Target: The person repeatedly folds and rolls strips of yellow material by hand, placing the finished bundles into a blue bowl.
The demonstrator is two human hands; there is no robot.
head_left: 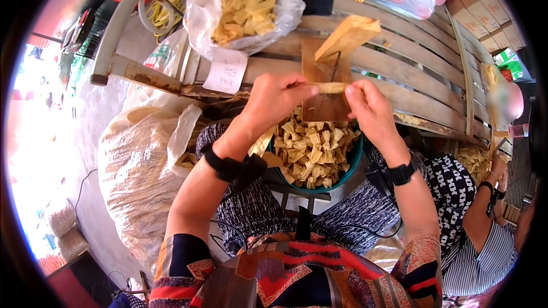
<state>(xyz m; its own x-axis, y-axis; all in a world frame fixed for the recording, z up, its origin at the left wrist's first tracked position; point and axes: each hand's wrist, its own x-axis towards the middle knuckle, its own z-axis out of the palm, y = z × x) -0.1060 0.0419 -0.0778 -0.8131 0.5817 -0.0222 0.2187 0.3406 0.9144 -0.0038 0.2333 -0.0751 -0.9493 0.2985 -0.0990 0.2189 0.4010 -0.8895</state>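
My left hand (280, 98) and my right hand (370, 105) pinch the two ends of a folded strip of dried, pale yellow leaf or husk (329, 88), stretched level between them. It lies over a brown wooden board (327, 113) on the slatted bench edge. From this board rise a thin metal rod (337, 65) and a slanted wooden block (349, 36). Below the board, between my knees, a teal basin (356, 160) holds many small knotted husk pieces (317, 149).
A plastic bag (289, 0) of yellow pieces and a paper with handwriting (225, 70) are on the slatted bench (411, 68). A large woven sack (137, 179) stands at left. A co-worker in a striped top (479, 265) sits at right, near stacked cartons (475, 0).
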